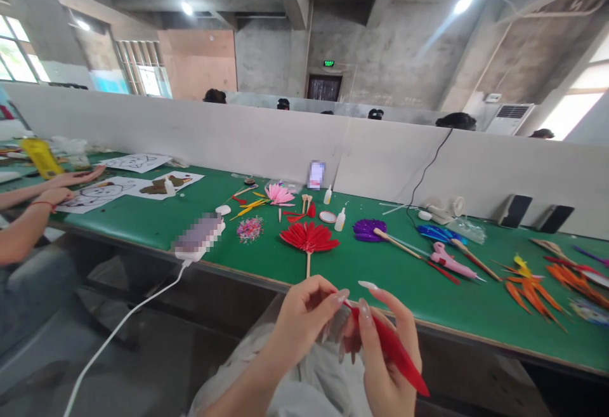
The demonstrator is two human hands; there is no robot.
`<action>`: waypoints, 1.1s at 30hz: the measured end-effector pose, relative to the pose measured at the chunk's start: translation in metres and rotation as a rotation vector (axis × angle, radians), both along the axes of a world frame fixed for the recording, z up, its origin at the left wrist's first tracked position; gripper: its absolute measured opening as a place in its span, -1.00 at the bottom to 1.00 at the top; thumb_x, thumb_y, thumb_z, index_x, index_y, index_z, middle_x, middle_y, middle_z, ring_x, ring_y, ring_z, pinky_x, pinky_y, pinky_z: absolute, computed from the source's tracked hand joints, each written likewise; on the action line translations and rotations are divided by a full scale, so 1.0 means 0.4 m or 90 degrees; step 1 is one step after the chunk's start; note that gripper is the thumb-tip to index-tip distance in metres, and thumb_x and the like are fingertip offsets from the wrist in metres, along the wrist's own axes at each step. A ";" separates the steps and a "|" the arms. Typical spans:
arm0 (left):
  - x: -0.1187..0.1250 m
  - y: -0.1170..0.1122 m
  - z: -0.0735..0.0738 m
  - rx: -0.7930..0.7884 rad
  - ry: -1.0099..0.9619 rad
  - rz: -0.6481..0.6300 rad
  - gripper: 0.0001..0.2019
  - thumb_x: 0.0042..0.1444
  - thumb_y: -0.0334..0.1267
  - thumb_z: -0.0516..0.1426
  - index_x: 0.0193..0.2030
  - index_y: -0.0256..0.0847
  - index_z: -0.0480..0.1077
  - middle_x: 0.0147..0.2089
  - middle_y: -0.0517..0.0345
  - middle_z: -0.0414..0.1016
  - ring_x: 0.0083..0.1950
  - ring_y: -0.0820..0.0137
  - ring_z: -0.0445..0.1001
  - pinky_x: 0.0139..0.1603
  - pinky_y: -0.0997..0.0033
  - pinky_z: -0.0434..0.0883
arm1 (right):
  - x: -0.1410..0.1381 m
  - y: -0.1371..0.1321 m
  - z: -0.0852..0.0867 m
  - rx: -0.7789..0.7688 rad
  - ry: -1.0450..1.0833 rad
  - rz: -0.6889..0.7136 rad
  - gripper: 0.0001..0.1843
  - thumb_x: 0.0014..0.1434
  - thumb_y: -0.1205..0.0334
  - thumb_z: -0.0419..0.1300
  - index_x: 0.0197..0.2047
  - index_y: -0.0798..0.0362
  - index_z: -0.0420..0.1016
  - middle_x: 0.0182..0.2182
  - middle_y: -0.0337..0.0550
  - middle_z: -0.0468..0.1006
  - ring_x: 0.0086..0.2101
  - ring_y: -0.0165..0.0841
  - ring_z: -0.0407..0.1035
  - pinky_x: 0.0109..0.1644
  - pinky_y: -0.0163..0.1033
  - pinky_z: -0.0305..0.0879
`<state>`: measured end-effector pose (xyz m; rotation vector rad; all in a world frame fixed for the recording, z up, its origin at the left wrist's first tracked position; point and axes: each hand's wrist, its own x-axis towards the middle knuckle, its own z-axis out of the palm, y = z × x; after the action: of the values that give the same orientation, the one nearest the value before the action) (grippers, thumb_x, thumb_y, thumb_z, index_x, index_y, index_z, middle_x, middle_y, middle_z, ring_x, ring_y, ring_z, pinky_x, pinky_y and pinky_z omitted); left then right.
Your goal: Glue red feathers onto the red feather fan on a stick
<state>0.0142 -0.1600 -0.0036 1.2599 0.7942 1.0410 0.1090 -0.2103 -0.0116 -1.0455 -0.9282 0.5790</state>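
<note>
Spanning the frame from 9 to 3 o'clock: a green worktable [380,277], with a white partition [238,138] standing along its far edge.

A co-worker's forearm [16,239] rests on the table at 9 o'clock, beside printed paper sheets [102,193].

At 6 o'clock, below the table's near edge: left hand [304,315] and right hand [385,353], close together over the lap.
- Left hand: thumb and forefinger pinched shut on the upper end of a red petal [397,353].
- Right hand: fingers curled around the petal's middle, long nails showing. The pointed tip sticks out toward 4 o'clock.

On the table, taken from the hands:
- 12 o'clock: red paper fan flower [309,238] on a wooden stick, lying flat.
- 1 o'clock: purple paper flower [368,230]; further out, blue paper flower [440,234] and a pink glue tool [450,261].
- 3 o'clock: loose orange petals [533,290].
- 11 o'clock: blurred device [198,237] at the table edge, its white cable [118,328] hanging toward 7 o'clock.
- 11 o'clock, beyond: pile of beads [250,229].
- 12 o'clock, past the red flower: small glue bottle [339,219], upright.
</note>
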 end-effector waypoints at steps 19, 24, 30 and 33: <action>-0.029 -0.003 -0.001 -0.181 -0.078 -0.218 -0.61 -0.30 -0.17 0.37 -0.58 -0.26 0.21 -0.72 0.38 0.18 -0.71 0.68 0.05 -0.69 0.61 -0.06 | 0.037 -0.023 0.016 -0.060 0.033 0.094 -0.67 0.12 0.10 0.19 -0.06 -0.03 0.31 -0.73 -0.38 0.34 -0.74 -0.47 0.18 -0.65 -0.37 0.09; -0.033 0.008 -0.024 -0.250 -0.143 -0.300 -0.66 -0.36 -0.26 0.36 -0.59 -0.28 0.24 -0.74 0.37 0.19 -0.75 0.69 0.00 -0.70 0.56 -0.17 | 0.075 -0.021 0.019 -0.031 -0.111 0.187 -0.69 0.18 0.14 0.15 0.00 -0.04 0.32 -0.71 -0.35 0.36 -0.71 -0.44 0.25 -0.61 -0.37 0.19; -0.018 0.003 -0.041 -0.338 -0.191 -0.412 -0.72 -0.37 -0.36 0.31 -0.61 -0.28 0.23 -0.76 0.34 0.21 -0.81 0.70 -0.05 -0.72 0.53 -0.23 | 0.107 0.000 0.048 -0.013 -0.183 0.325 -0.72 0.23 0.08 0.08 -0.02 -0.02 0.36 -0.67 -0.28 0.41 -0.69 -0.46 0.25 -0.64 -0.39 0.17; -0.009 -0.023 -0.030 -0.374 -0.191 -0.439 -0.77 -0.38 -0.38 0.28 -0.60 -0.30 0.27 -0.77 0.39 0.13 -0.82 0.72 -0.12 -0.71 0.54 -0.15 | 0.112 0.017 0.076 -0.031 -0.220 0.458 -0.71 0.25 0.08 0.05 -0.01 -0.02 0.35 -0.67 -0.28 0.41 -0.67 -0.44 0.32 -0.61 -0.38 0.22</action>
<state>0.0105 -0.1694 -0.0155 0.7467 0.3390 0.3689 0.1539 -0.2034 0.0186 -0.8501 -1.6234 1.0345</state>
